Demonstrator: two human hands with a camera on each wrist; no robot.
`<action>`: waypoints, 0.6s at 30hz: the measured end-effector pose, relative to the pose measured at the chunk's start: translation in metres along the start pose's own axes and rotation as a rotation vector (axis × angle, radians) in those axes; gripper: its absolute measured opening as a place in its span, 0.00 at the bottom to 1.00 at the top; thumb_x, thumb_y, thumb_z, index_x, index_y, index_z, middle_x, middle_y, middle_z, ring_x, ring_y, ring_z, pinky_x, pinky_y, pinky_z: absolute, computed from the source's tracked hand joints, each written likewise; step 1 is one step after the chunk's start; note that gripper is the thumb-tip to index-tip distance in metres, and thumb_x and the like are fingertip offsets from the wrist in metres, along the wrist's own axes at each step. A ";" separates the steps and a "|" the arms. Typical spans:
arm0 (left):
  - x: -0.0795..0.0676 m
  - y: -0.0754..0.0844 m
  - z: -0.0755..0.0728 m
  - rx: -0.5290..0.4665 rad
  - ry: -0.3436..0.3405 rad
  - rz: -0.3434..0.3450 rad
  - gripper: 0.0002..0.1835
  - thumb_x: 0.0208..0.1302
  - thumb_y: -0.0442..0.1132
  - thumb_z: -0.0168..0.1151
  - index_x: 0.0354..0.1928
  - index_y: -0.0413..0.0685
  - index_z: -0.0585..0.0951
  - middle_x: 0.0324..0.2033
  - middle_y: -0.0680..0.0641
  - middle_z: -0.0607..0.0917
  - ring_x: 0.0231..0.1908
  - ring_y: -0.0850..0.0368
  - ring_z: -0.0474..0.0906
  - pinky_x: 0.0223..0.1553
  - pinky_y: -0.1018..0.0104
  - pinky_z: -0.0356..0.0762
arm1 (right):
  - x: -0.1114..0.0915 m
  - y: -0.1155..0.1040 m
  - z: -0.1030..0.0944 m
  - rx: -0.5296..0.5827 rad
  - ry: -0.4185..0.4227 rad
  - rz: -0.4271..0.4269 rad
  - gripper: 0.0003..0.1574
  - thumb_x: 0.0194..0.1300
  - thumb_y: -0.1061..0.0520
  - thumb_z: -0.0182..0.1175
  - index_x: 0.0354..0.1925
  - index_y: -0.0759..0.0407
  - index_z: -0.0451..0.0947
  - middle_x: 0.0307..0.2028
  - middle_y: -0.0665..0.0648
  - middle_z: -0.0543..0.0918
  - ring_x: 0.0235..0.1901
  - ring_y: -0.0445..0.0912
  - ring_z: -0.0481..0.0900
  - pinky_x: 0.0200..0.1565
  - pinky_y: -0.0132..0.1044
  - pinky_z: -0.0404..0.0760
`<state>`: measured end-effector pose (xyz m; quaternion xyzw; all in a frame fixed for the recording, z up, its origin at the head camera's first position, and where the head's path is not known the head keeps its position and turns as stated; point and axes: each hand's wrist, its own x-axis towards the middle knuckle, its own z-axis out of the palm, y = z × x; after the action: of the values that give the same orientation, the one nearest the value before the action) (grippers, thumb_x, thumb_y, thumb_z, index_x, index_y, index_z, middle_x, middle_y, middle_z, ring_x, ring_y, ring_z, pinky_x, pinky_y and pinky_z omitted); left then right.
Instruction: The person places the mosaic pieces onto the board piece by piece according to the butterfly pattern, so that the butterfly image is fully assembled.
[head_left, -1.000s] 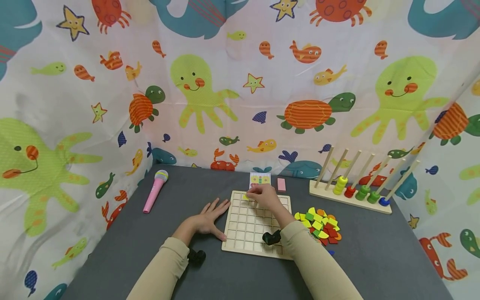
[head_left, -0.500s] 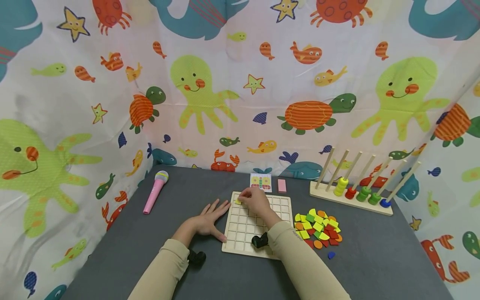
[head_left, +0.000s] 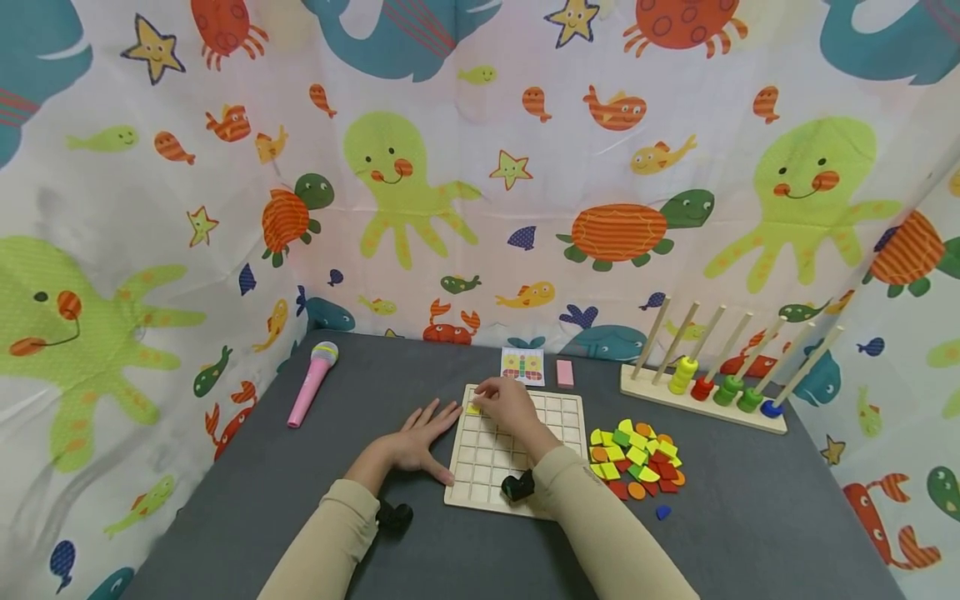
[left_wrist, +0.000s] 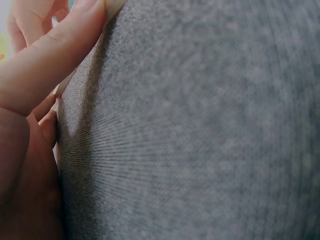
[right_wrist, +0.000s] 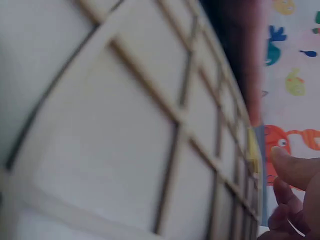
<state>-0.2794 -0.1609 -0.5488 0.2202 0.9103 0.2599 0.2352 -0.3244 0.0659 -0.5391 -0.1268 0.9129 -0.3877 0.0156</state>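
Observation:
A square wooden grid board (head_left: 487,467) lies on the dark table. At its left edge my left hand (head_left: 410,443) rests flat with fingers spread, the thumb touching the rim. Over the far left part of the board hovers my right hand (head_left: 513,410), fingers loosely bent. Just by its fingertips a small yellow piece (head_left: 472,409) lies in a cell near the far left corner. In the right wrist view, the thumb (right_wrist: 295,167) stands apart from the yellow piece (right_wrist: 253,152); whether another finger touches it is hidden. The left wrist view shows the left thumb (left_wrist: 55,60) by the board's edge.
Right of the board lies a heap of colored flat shapes (head_left: 636,458), with a blue piece (head_left: 663,512) nearer me. Behind the board are a pattern card (head_left: 522,367) and a pink block (head_left: 565,374). A pegged bead counter (head_left: 701,400) stands right, a pink toy microphone (head_left: 312,385) left.
My right hand has moved left across the board with the yellow piece, which now shows in a cell below its fingertips. The left hand stays in place.

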 end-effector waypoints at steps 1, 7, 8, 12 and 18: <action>0.000 0.000 0.000 -0.002 -0.001 0.001 0.69 0.44 0.68 0.77 0.82 0.65 0.44 0.82 0.54 0.38 0.80 0.44 0.24 0.74 0.32 0.31 | -0.001 0.000 -0.002 0.019 0.006 -0.008 0.11 0.67 0.53 0.68 0.46 0.54 0.87 0.37 0.53 0.85 0.34 0.46 0.78 0.35 0.41 0.79; 0.002 -0.002 0.002 0.006 -0.011 0.006 0.70 0.43 0.70 0.76 0.82 0.65 0.42 0.82 0.53 0.38 0.80 0.44 0.24 0.75 0.34 0.30 | -0.010 -0.002 -0.023 0.069 0.034 -0.014 0.12 0.68 0.54 0.68 0.48 0.54 0.87 0.47 0.55 0.86 0.40 0.48 0.80 0.40 0.43 0.81; 0.002 -0.002 0.002 0.004 -0.012 0.007 0.70 0.42 0.70 0.76 0.82 0.65 0.42 0.82 0.53 0.38 0.80 0.45 0.24 0.75 0.35 0.30 | -0.012 -0.001 -0.028 0.068 0.038 -0.006 0.12 0.68 0.53 0.68 0.48 0.53 0.87 0.47 0.54 0.87 0.41 0.48 0.80 0.40 0.42 0.81; 0.003 -0.004 0.001 -0.033 -0.012 0.022 0.71 0.41 0.71 0.77 0.82 0.67 0.43 0.82 0.54 0.38 0.79 0.45 0.23 0.74 0.33 0.27 | -0.019 0.006 -0.044 0.064 0.049 0.022 0.12 0.67 0.52 0.68 0.48 0.53 0.87 0.47 0.53 0.87 0.40 0.47 0.81 0.40 0.41 0.81; 0.007 -0.011 0.005 -0.053 0.007 0.039 0.71 0.39 0.71 0.77 0.81 0.71 0.43 0.82 0.56 0.38 0.79 0.45 0.22 0.73 0.31 0.26 | -0.033 0.020 -0.070 0.057 0.049 0.044 0.11 0.67 0.52 0.69 0.47 0.52 0.87 0.43 0.52 0.87 0.40 0.47 0.80 0.41 0.41 0.81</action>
<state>-0.2849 -0.1639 -0.5609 0.2308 0.8993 0.2894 0.2328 -0.3055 0.1367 -0.5068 -0.0970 0.9042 -0.4160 0.0054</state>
